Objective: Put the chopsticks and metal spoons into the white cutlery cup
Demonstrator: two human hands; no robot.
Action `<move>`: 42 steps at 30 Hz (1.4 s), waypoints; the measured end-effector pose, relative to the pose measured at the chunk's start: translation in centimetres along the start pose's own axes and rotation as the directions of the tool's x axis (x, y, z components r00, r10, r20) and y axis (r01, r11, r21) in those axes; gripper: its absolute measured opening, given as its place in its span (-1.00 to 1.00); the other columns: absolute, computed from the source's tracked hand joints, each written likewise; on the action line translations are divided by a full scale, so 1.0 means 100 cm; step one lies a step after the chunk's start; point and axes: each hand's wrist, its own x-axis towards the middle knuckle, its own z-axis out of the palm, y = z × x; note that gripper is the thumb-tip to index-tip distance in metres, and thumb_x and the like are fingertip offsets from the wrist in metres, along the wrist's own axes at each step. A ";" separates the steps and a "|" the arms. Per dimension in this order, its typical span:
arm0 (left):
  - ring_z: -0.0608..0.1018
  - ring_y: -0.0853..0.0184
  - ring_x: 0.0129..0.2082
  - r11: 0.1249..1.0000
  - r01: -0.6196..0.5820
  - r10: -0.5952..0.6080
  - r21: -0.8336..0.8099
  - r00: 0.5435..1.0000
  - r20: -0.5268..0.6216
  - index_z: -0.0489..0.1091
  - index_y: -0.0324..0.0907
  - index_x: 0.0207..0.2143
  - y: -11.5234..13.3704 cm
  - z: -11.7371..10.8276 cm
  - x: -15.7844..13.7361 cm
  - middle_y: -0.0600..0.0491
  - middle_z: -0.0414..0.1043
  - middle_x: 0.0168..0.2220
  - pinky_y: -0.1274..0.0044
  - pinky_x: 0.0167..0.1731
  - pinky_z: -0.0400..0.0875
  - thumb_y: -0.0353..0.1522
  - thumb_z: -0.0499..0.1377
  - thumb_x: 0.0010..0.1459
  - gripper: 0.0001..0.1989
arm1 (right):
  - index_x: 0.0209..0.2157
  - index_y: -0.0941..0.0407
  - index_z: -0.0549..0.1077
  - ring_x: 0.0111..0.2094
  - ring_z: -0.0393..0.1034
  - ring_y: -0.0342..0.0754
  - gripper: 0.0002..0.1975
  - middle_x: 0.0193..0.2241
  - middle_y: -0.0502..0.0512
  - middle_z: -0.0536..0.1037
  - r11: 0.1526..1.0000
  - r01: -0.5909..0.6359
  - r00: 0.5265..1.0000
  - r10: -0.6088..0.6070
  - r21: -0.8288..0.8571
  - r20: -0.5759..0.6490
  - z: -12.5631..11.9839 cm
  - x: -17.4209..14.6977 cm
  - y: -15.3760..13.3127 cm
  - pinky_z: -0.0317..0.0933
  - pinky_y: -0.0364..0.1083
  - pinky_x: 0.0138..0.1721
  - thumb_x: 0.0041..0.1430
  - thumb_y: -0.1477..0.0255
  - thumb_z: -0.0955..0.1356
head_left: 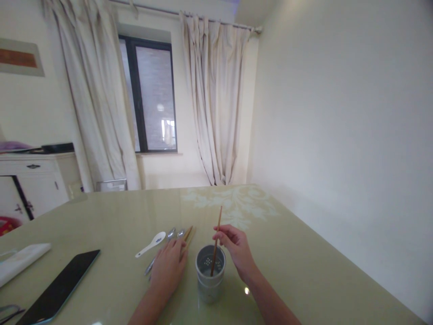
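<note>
A brown chopstick point(219, 223) is pinched between the thumb and fingers of my right hand point(235, 246). Its lower end reaches inside a grey cylindrical utensil holder point(209, 285) with holes in its bottom. The holder stands upright on the table. To its left, my left hand point(171, 262) lies palm down over several utensils, its fingers stretched forward. Two metal spoons point(171, 233) and some wooden chopsticks point(188, 233) stick out from beneath it; their middles are hidden. Just left of that hand rests a white spoon point(152, 244) with a dark mark in its bowl.
A black tablet or large phone point(62, 284) lies at the left of the glossy greenish table point(128, 216), beside a white flat object point(22, 262). A pale wall point(345, 149) runs along the right edge. Behind are curtains point(219, 99) and a white cabinet point(40, 183).
</note>
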 end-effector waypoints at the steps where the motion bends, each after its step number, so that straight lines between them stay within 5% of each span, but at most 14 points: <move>1: 0.60 0.06 -0.05 1.000 0.010 -0.010 0.024 1.000 0.012 0.51 -0.11 -0.16 -0.001 0.000 0.000 -0.10 0.60 -0.11 0.27 -0.02 0.40 -0.37 0.05 0.29 -0.77 | -0.24 0.07 0.73 -0.40 0.51 -0.01 -0.60 -0.43 0.14 0.71 1.000 0.007 1.000 -0.007 -0.007 0.002 0.000 0.000 0.000 0.30 -0.08 -0.32 0.07 0.04 0.58; 20: 0.65 0.08 -0.22 0.997 0.040 -0.044 0.060 0.998 0.054 0.45 -0.09 -0.35 0.005 -0.005 -0.001 -0.06 0.62 -0.29 0.35 -0.17 0.39 -0.35 0.09 0.28 -0.83 | -0.25 0.06 0.72 -0.41 0.45 -0.07 -0.62 -0.43 0.03 0.61 0.999 -0.040 0.999 0.040 0.033 0.000 -0.001 0.002 0.014 0.31 -0.10 -0.33 -0.07 0.15 0.66; 27: 0.64 0.13 -0.20 0.991 0.025 -0.019 -0.129 0.999 0.042 0.44 -0.11 -0.30 0.018 -0.014 0.000 -0.03 0.62 -0.28 0.37 -0.16 0.39 -0.29 0.04 0.32 -0.79 | -0.22 0.06 0.74 -0.35 0.49 -0.02 -0.60 -0.38 0.09 0.67 0.998 -0.062 0.998 0.062 0.014 -0.009 0.001 0.000 0.011 0.33 -0.06 -0.25 -0.03 0.10 0.63; 33: 0.62 0.19 -0.37 0.949 0.049 -0.039 -0.311 0.999 0.038 0.40 -0.09 -0.26 0.023 -0.012 -0.001 0.02 0.61 -0.34 0.40 -0.29 0.38 -0.16 0.00 0.37 -0.72 | -0.24 0.06 0.76 -0.42 0.40 -0.04 -0.56 -0.41 0.14 0.69 0.998 -0.025 1.000 0.024 -0.053 -0.006 0.000 0.001 0.009 0.23 -0.09 -0.35 0.07 -0.02 0.55; 42: 0.61 0.19 -0.35 0.867 -0.037 0.027 -0.497 0.999 -0.027 0.41 -0.08 -0.30 0.026 -0.010 -0.001 0.03 0.60 -0.36 0.40 -0.28 0.43 -0.08 0.07 0.34 -0.69 | -0.36 0.11 0.73 -0.46 0.34 -0.07 -0.46 -0.42 0.17 0.68 0.999 -0.046 0.997 0.045 -0.025 -0.062 -0.001 0.003 0.017 0.17 -0.10 -0.41 0.16 -0.12 0.45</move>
